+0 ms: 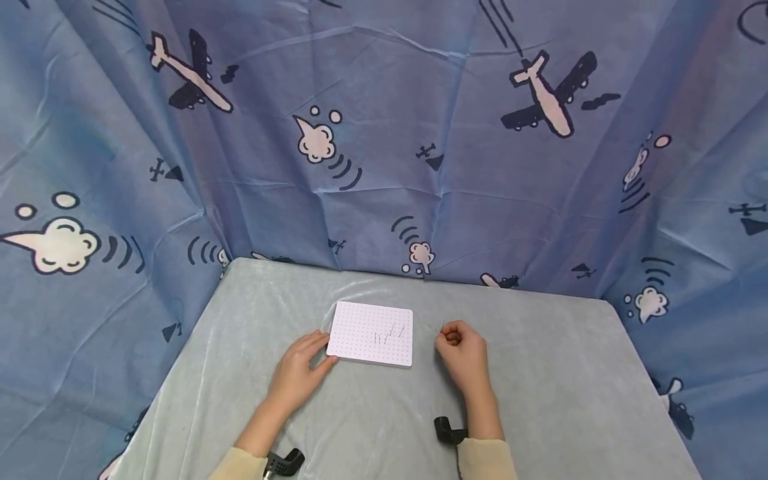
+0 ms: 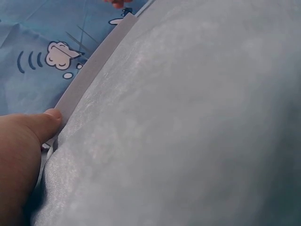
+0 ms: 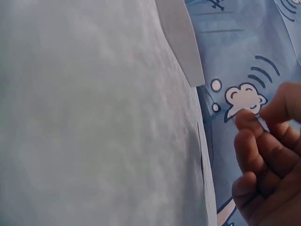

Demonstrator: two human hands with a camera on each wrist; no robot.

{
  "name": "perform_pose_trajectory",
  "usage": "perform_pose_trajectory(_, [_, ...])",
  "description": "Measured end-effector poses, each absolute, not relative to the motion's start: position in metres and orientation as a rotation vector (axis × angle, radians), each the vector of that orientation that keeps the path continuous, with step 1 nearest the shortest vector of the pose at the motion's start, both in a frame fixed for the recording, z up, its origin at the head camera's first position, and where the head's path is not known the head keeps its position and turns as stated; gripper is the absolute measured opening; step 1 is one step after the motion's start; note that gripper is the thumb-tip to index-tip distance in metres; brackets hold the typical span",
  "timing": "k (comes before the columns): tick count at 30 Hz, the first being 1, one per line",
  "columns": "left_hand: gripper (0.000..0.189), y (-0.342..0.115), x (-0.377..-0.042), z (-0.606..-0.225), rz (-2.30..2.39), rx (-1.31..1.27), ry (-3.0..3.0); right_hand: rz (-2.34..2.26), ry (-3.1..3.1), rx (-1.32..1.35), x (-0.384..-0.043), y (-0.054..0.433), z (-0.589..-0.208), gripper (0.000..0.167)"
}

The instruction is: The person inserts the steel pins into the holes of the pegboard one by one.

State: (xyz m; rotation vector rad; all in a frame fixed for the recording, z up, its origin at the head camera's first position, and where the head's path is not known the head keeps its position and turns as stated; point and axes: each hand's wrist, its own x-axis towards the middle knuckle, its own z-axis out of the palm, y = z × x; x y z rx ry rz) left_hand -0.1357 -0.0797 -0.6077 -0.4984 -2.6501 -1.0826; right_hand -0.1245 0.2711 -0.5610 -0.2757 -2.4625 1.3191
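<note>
A white board dotted with a grid of small holes lies on the table. Several thin dark needles stand in its right half, some leaning. My left hand touches the board's near left corner, fingers fairly straight along the left edge. In the left wrist view the thumb presses against the board's front side. Just right of the board, my right hand pinches thin needles between thumb and forefinger, the other fingers curled. The right wrist view shows the fingertips bunched together.
A pale grey cloth covers the table. Behind and beside it hangs a blue curtain printed with planes and clouds. Black wrist devices sit at both cream sleeves.
</note>
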Motion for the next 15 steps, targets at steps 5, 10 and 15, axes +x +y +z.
perform_pose_trajectory(5, [0.049, -0.080, -0.136, -0.607, -1.082, -0.500, -2.644, 1.347, -2.478, -0.230, -0.126, 0.260, -0.560, 0.006])
perform_pose_trajectory(10, [0.050, -0.080, -0.136, -0.608, -1.075, -0.512, -2.619, 1.471, -2.418, -0.194, -0.125, 0.250, -0.559, 0.010])
perform_pose_trajectory(15, [0.049, -0.079, -0.136, -0.606, -1.086, -0.512, -2.619, 1.623, -2.328, -0.118, -0.126, 0.240, -0.559, 0.015])
